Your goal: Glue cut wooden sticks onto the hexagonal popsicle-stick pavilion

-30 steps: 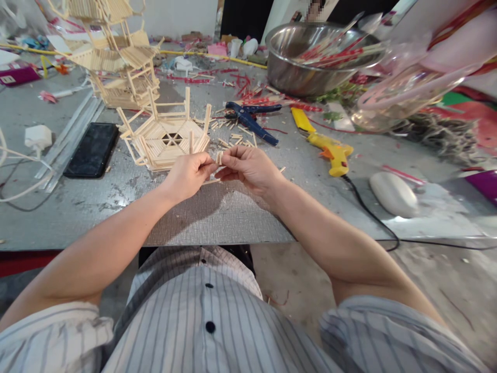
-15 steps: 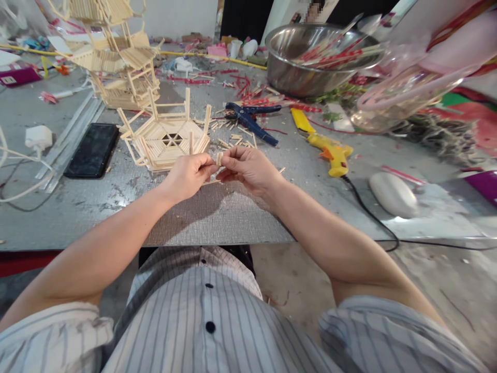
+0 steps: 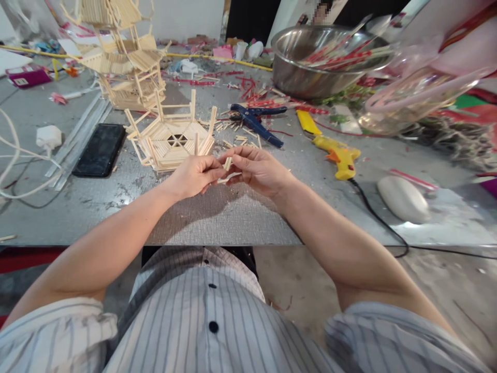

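At the far left a white plug adapter (image 3: 48,137) with its cable lies on the grey table (image 3: 186,220), beside clear sticks (image 3: 79,135) and a black phone (image 3: 99,150). Behind the phone and a little to its right rises a tiered tower (image 3: 116,61) of thin wooden sticks. In front of the tower stands a six-sided stick frame (image 3: 171,145) with upright posts. Just at the frame's near right edge, the left hand (image 3: 196,175) has thumb and forefinger pinched on short wooden pieces (image 3: 228,163), held above the table between the two hands. The right hand (image 3: 262,171) clamps the same pieces from the other side, its lower fingers curled beneath. Past it lie dark blue pliers (image 3: 254,123), a steel basin (image 3: 298,70) holding red-and-white sticks, a yellow glue gun (image 3: 339,155) and a white rounded object (image 3: 404,199).
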### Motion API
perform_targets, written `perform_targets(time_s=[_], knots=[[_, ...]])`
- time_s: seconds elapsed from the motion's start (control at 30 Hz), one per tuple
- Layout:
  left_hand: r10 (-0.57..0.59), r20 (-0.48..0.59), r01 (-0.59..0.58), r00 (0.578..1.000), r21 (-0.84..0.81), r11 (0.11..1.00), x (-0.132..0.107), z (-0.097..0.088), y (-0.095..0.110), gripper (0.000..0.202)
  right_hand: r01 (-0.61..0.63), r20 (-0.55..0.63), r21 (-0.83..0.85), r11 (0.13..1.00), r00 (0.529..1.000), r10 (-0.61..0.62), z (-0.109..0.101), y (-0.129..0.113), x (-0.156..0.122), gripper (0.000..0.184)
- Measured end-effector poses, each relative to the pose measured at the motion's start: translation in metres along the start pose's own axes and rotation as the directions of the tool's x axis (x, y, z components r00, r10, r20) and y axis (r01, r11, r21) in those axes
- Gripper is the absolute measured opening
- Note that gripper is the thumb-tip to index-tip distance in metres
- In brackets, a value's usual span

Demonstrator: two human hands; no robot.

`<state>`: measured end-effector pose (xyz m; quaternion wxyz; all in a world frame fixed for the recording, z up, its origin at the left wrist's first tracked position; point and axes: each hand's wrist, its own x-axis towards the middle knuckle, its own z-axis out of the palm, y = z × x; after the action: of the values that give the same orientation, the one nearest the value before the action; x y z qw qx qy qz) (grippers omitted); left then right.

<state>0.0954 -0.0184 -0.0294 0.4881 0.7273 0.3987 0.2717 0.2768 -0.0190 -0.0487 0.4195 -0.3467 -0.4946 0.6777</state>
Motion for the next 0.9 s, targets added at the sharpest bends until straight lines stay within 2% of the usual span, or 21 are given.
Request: perform_targets(time_s=[0.33, 0.5, 0.63, 0.9], knots=[[0.024, 0.031, -0.023, 0.999, -0.043, 0.999, -0.001, 0.000, -0.006, 0.020, 0.051, -0.042, -0.033, 0.998, 0.998, -0.052, 0.004, 0.000, 0.000, 0.040], [0.130, -0.046, -0.126, 0.991, 0.069, 0.990, 0.000, 0.002, -0.014, 0.023, 0.092, -0.090, -0.086, 0.992, 0.991, -0.099, 0.006, 0.004, 0.001, 0.041], [0.149, -0.117, -0.131, 0.982, 0.152, 0.980, -0.001, 0.004, -0.016, 0.026, 0.115, -0.104, -0.155, 0.981, 0.986, -0.131, 0.006, 0.008, 0.002, 0.043], [0.163, -0.120, -0.141, 0.979, 0.178, 0.974, -0.003, 0.003, -0.015, 0.026, 0.145, -0.115, -0.196, 0.970, 0.979, -0.170, 0.005, 0.010, 0.002, 0.037]])
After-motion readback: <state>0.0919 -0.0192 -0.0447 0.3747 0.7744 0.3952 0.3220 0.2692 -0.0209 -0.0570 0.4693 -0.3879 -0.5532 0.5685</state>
